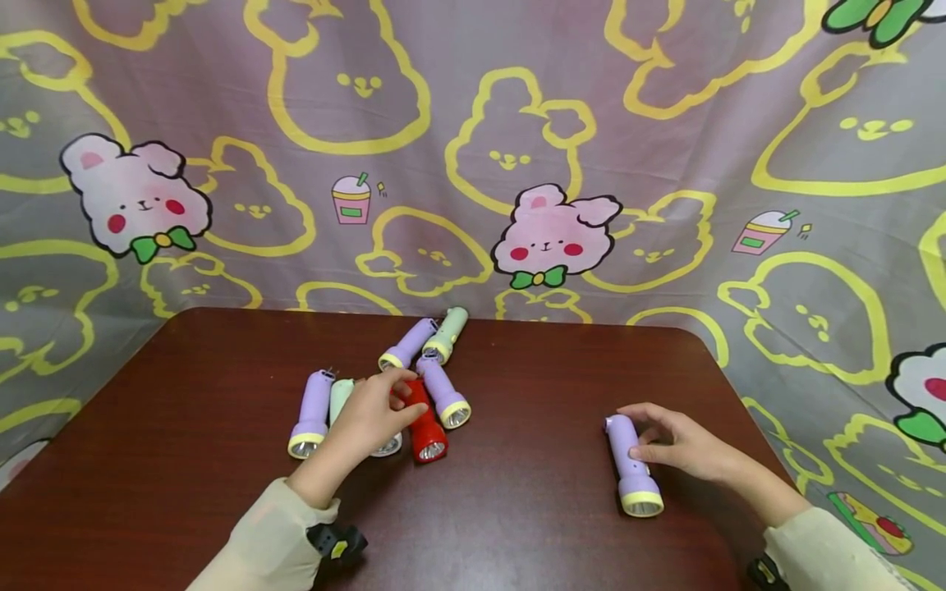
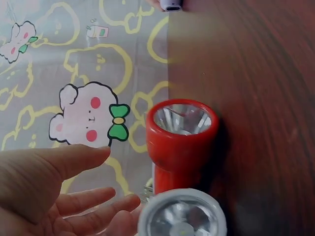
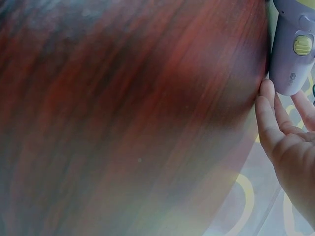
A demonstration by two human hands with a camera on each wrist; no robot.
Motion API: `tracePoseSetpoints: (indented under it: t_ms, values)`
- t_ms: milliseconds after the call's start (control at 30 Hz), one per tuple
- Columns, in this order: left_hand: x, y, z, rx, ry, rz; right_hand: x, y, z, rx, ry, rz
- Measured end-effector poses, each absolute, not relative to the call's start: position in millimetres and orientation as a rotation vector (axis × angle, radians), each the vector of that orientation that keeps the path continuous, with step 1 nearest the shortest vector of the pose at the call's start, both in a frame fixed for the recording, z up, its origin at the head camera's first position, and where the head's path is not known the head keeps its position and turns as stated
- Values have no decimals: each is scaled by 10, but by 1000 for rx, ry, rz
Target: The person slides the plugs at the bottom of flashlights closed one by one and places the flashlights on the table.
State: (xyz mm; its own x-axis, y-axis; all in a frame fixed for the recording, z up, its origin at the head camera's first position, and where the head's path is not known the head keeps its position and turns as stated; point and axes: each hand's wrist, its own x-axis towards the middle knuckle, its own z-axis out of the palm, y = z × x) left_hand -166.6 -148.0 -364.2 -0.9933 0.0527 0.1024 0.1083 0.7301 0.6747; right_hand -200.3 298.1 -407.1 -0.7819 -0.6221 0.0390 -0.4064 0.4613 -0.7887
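Note:
My left hand (image 1: pixel 377 410) is over a red flashlight (image 1: pixel 426 431), its fingers loosely bent and apart. In the left wrist view, the thumb stands away from the fingers, beside the red flashlight and a white-rimmed flashlight (image 2: pixel 182 216). On the right, my right hand (image 1: pixel 683 443) holds a purple flashlight (image 1: pixel 628 460) between thumb and fingers near its rear end. Its pale yellow head points toward me. The right wrist view shows the yellow switch (image 3: pixel 302 45) on that flashlight. A mint-green flashlight (image 1: pixel 340 396) is partly hidden by my left hand.
Another purple flashlight (image 1: pixel 314 406) lies left of my left hand. Farther back are two purple flashlights (image 1: pixel 411 341) (image 1: pixel 441 386) and a mint-green flashlight (image 1: pixel 447 332), close together. The brown table (image 1: pixel 532 386) meets a patterned curtain (image 1: pixel 436 180) at its back edge.

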Motion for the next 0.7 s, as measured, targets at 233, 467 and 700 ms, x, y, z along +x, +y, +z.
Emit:
tracePoseSetpoints:
  t_ms: [233, 467, 700]
  values:
    - [-1733, -1534, -3711, -71, -2900, -1108, -2004, 2986, -4076, -889, 2457, -1224]
    - [-1852, -1630, -3793, -80, -2952, -991, -2000, 2978, -4098, -896, 2460, -1237]
    - [-1905, -1665, -3828, -142, -3064, -854, -1996, 2979, -4098, -905, 2462, -1241]
